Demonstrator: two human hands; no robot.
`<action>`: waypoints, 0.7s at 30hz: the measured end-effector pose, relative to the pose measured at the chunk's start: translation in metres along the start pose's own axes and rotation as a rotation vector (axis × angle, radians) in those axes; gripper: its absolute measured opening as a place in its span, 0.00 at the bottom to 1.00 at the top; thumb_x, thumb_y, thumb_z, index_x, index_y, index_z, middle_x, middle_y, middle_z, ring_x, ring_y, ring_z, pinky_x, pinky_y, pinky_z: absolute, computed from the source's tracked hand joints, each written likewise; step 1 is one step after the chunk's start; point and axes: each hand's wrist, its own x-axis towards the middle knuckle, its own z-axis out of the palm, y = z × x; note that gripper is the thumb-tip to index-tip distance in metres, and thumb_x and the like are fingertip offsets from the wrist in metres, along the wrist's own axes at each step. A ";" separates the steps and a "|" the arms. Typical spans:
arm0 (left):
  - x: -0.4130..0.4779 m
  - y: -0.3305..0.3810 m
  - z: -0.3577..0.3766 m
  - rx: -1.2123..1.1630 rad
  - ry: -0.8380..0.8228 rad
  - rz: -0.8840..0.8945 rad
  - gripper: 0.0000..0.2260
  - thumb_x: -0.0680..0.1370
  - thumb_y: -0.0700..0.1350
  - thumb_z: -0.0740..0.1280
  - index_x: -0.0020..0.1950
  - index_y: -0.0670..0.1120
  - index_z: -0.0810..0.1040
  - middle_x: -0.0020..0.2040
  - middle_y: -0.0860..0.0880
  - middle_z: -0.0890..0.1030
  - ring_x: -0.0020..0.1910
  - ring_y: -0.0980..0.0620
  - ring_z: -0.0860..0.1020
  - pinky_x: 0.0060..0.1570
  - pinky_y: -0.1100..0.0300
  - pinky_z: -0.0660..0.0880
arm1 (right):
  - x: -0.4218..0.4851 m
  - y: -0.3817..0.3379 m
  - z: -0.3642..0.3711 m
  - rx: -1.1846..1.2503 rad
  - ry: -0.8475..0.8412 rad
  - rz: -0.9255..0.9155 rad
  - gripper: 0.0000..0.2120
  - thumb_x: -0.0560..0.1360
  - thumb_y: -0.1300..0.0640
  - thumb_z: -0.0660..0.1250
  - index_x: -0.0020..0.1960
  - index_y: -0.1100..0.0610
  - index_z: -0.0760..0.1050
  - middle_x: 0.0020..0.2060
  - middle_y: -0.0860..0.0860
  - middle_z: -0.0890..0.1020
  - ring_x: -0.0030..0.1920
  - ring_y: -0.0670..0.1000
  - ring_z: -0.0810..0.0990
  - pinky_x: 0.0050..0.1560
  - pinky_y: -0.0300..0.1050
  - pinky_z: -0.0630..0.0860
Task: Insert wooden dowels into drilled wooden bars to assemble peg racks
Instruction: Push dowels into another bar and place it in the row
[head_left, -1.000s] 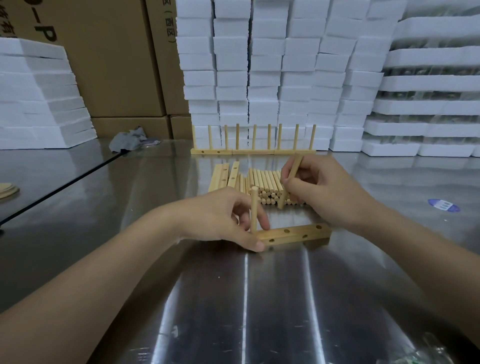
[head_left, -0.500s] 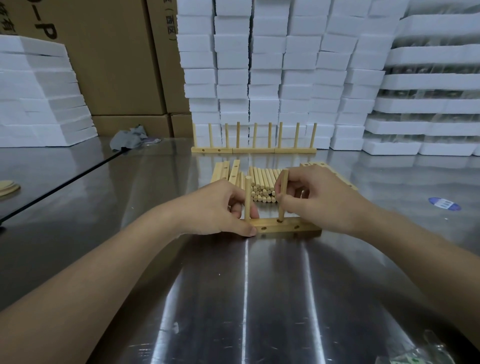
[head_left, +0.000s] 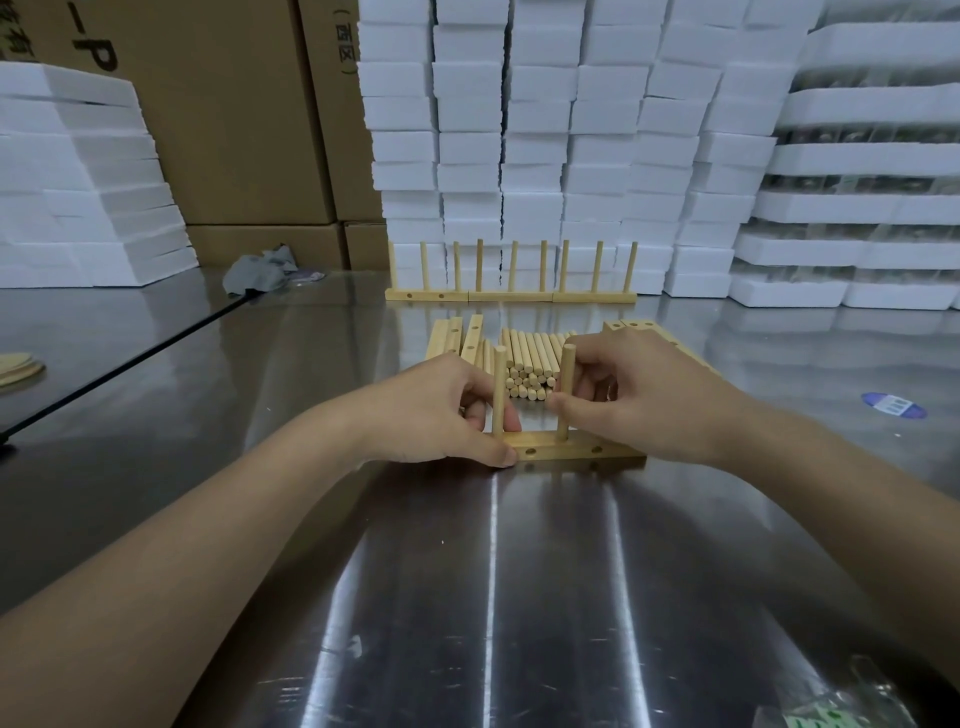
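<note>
- Firstly, a polished steel table (head_left: 519, 597) fills the lower view and carries all the work.
- Behind it, stacks of white foam blocks (head_left: 540, 130) rise at the far edge, with cardboard boxes (head_left: 223, 130) to their left.
- Three finished peg racks (head_left: 511, 296) stand end to end in a row in front of the foam, pegs upright.
- The left hand (head_left: 431, 410) grips the left end of the drilled bar (head_left: 576, 451), thumb against its near face and fingers curled behind.
- The right hand (head_left: 639, 400) pinches the second dowel (head_left: 567, 384) between thumb and curled fingers.
- A pile of loose dowels (head_left: 530, 364) lies just beyond the hands, flanked by spare bars (head_left: 457, 338).
- That drilled bar lies flat on the table between the hands, near the table's middle, with open holes showing in its near face.
- The first dowel (head_left: 500, 384) stands upright at the bar's left end; the second dowel stands upright further right with its foot in the bar.
</note>
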 end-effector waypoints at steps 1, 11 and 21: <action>0.000 0.000 0.000 0.003 0.000 0.001 0.09 0.74 0.50 0.82 0.50 0.52 0.86 0.29 0.56 0.71 0.32 0.54 0.70 0.42 0.53 0.69 | 0.000 0.000 -0.001 -0.021 -0.003 0.002 0.13 0.78 0.49 0.74 0.38 0.50 0.77 0.32 0.45 0.81 0.34 0.46 0.79 0.36 0.41 0.75; 0.000 -0.001 0.000 -0.006 -0.007 -0.004 0.09 0.74 0.50 0.82 0.50 0.52 0.86 0.30 0.55 0.71 0.32 0.55 0.70 0.42 0.53 0.69 | -0.003 -0.001 -0.009 0.112 0.096 0.024 0.13 0.78 0.40 0.73 0.45 0.49 0.78 0.31 0.49 0.82 0.30 0.45 0.77 0.33 0.39 0.72; 0.001 -0.003 -0.001 0.014 -0.009 0.002 0.10 0.73 0.51 0.82 0.50 0.52 0.86 0.30 0.55 0.72 0.31 0.55 0.70 0.40 0.53 0.68 | -0.001 -0.005 -0.012 0.347 0.184 -0.025 0.05 0.81 0.61 0.71 0.47 0.56 0.80 0.30 0.58 0.79 0.34 0.49 0.81 0.43 0.47 0.79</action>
